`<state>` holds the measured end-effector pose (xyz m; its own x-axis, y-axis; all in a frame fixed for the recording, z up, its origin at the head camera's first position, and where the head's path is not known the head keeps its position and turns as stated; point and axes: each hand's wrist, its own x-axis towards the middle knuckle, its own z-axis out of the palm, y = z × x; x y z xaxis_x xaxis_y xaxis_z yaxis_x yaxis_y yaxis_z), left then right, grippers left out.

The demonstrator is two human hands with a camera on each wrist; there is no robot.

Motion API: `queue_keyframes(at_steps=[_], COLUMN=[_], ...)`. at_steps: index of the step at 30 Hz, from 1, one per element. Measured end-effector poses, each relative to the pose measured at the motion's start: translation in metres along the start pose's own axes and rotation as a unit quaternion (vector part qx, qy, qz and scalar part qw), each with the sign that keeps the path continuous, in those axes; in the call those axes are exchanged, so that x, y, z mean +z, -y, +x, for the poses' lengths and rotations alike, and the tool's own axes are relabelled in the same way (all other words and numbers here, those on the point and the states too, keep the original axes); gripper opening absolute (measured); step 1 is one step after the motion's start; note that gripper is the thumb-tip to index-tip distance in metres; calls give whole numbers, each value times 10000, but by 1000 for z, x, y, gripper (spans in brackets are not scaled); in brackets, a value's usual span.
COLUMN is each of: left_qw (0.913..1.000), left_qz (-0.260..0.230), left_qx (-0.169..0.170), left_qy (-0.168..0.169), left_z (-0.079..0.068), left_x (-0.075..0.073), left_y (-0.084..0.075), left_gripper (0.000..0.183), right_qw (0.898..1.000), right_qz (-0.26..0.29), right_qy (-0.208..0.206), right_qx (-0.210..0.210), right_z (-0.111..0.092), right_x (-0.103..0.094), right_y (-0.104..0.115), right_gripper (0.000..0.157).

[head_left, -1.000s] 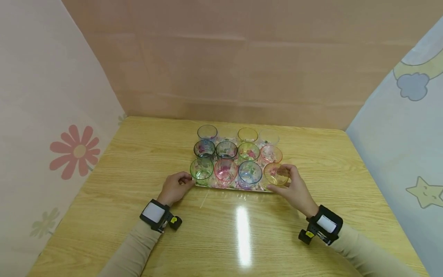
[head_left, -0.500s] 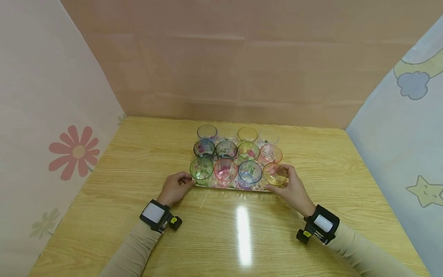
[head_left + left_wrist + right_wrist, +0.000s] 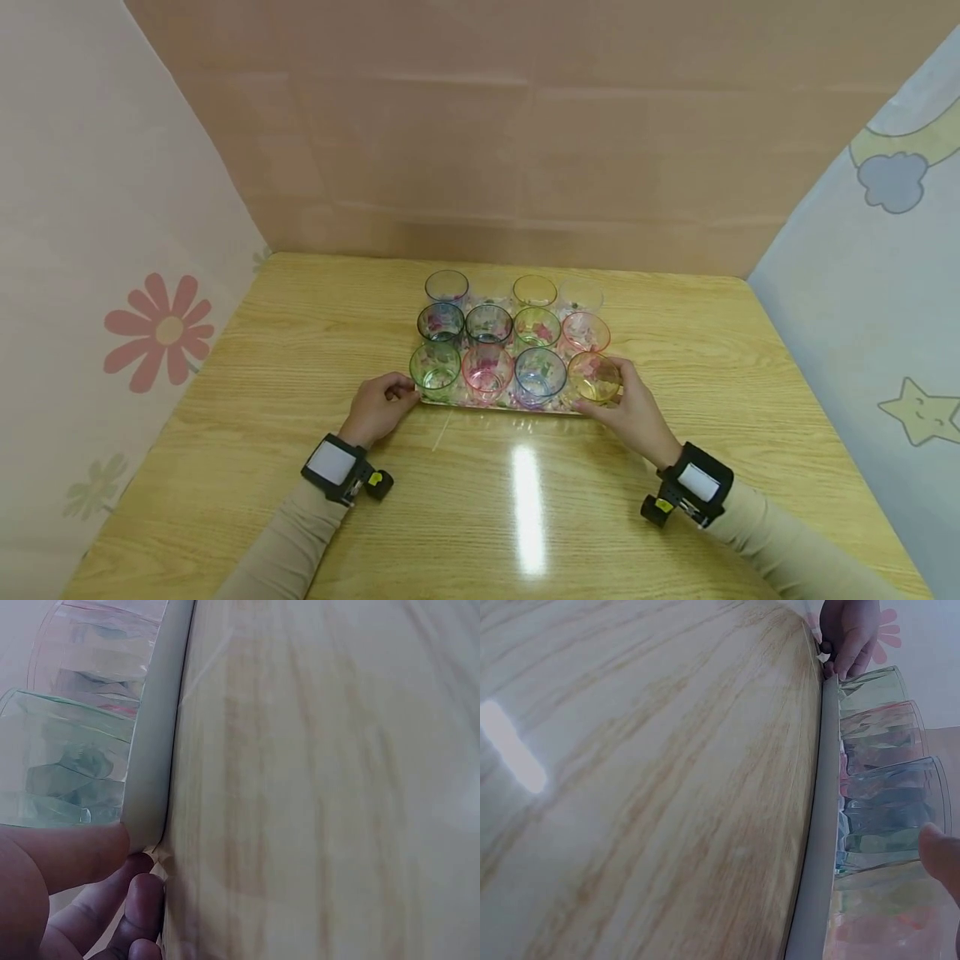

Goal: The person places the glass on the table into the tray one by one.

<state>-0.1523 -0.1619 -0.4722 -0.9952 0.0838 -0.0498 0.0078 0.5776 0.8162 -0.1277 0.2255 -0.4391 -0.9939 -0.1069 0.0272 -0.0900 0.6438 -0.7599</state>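
Note:
A white-edged tray (image 3: 468, 406) with a floral print lies on the table, bearing rows of tinted see-through cups. At its front left corner is my left hand (image 3: 377, 410), thumb along the edge and curled fingers underneath in the left wrist view, so it pinches the tray. My right hand (image 3: 637, 417) grips the yellow cup (image 3: 595, 379) at the front right, thumb at the near side, other fingers partly hidden behind it. Left of that cup stand a blue cup (image 3: 540, 375), a pink cup (image 3: 487, 375) and a green cup (image 3: 436, 371). All stand upright.
Behind the front row are dark cups (image 3: 489, 325), a lime cup (image 3: 537, 327) and a red-rimmed cup (image 3: 586, 333). The back row includes an amber-rimmed cup (image 3: 535, 292) and a faint clear cup (image 3: 581, 296). The wooden table (image 3: 450, 517) meets walls at the back and sides.
My right hand has shifted slightly left with the yellow cup, bringing it nearer the blue cup. The left hand stays at the tray's corner.

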Motion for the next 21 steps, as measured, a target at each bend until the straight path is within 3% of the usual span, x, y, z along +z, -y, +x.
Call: queue_keyframes(at_steps=[21], left_qw=[10000], left_qz=[43], left_qx=[-31], left_qy=[-33], left_z=[1], left_x=[1], left_y=[0], left_gripper=[13], right_qw=[9995], right_qz=[-150], right_qy=[166], right_qx=[241], right_z=[2], right_x=[-1], right_y=[3], right_gripper=[82])
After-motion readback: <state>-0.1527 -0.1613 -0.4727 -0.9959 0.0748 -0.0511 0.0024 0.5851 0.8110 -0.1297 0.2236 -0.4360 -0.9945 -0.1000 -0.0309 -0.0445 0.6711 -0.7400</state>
